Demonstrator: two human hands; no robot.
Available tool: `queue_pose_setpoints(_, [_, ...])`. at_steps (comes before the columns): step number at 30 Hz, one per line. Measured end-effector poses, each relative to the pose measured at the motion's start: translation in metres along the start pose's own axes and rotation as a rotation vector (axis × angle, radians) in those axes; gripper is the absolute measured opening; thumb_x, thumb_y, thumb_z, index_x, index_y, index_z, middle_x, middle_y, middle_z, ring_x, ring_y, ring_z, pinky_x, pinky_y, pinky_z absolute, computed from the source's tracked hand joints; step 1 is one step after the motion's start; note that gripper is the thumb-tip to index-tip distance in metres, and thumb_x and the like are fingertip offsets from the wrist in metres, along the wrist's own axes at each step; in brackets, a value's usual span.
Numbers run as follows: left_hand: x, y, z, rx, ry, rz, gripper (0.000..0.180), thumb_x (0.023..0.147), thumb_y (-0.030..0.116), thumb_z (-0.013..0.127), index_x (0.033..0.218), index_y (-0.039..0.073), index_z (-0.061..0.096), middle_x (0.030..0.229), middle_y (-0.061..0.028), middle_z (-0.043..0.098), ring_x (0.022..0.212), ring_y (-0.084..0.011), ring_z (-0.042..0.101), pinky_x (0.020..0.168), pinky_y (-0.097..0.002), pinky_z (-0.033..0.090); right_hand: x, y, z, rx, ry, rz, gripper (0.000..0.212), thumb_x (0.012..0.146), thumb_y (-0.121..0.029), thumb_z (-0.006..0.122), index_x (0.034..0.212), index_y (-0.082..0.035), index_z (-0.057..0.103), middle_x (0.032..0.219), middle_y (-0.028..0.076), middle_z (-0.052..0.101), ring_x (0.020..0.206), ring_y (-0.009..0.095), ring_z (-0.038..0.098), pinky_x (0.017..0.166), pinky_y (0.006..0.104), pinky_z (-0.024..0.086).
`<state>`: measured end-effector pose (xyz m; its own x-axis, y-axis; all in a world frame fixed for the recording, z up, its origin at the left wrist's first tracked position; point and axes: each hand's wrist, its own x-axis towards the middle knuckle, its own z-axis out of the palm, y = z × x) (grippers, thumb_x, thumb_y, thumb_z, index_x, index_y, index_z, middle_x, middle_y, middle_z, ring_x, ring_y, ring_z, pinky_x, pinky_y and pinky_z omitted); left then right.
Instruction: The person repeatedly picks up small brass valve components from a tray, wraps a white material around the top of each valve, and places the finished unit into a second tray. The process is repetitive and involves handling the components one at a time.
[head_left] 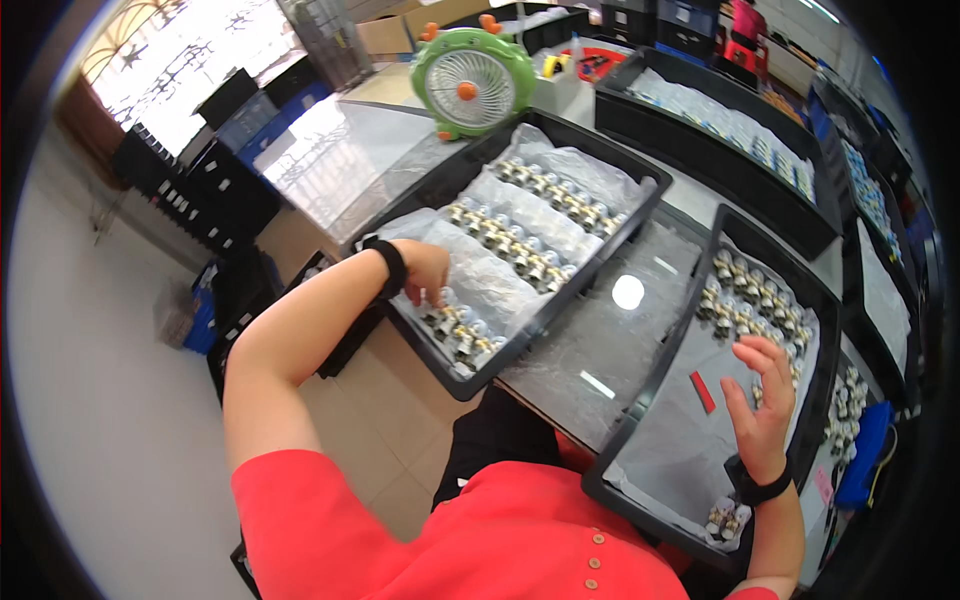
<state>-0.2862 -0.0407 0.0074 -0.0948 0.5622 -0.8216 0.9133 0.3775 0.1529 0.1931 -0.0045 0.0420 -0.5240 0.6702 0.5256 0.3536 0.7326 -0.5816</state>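
I have the left hand (428, 268) down in the left tray (535, 335), fingers bent onto the nearest row of metal parts (463, 332); I cannot tell whether they pinch one. The right hand (765, 400) is over the right tray (660, 375), its thumb and fingers spread apart. More parts stand in rows at that tray's far end, and a red strip (703, 392) lies left of the hand. A green fan (473, 85) (orange at its hub) stands beyond the left tray.
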Motion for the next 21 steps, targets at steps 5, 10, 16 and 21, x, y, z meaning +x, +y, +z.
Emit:
queue_pose_setpoints(5, [0.009,-0.009,0.004,0.036,-0.018,0.038,0.025,0.077,0.018,0.077,0.082,-0.003,0.065,0.072,-0.008,0.068,0.067,-0.0155,0.069,0.057,-0.0269,0.054,0.009,0.018,-0.012,-0.017,0.132,0.056,0.021,0.08,0.001,0.063,0.1,0.0,0.064,0.099,0.012,0.065,0.093,0.024,0.062,0.083,0.0309,0.047])
queue_pose_setpoints(10, [-0.01,0.008,-0.009,0.322,0.141,-0.021,0.043,0.068,0.026,0.082,0.094,-0.005,0.068,0.079,-0.0137,0.07,0.07,-0.0203,0.069,0.064,-0.0325,0.053,0.008,0.037,-0.02,0.003,0.044,0.19,0.017,0.082,-0.003,0.06,0.099,0.0,0.065,0.091,0.011,0.065,0.085,0.023,0.064,0.077,0.0312,0.049])
queue_pose_setpoints(16, [-0.066,0.111,-0.019,-0.134,0.629,0.532,0.029,0.08,0.013,0.071,0.102,-0.006,0.064,0.083,-0.0114,0.068,0.079,-0.0177,0.066,0.074,-0.0286,0.051,-0.016,0.044,-0.043,-0.24,-0.515,0.304,0.014,0.08,-0.004,0.059,0.092,0.002,0.062,0.086,0.015,0.065,0.079,0.028,0.064,0.069,0.0345,0.05])
queue_pose_setpoints(21, [-0.094,0.182,0.024,-0.448,0.325,0.81,0.028,0.085,0.003,0.064,0.113,-0.001,0.062,0.093,-0.0034,0.065,0.088,-0.0085,0.061,0.081,-0.0234,0.049,-0.054,0.038,-0.066,-0.391,-1.0,0.388,0.022,0.071,-0.01,0.065,0.091,-0.001,0.064,0.085,0.016,0.066,0.084,0.033,0.064,0.074,0.0414,0.05])
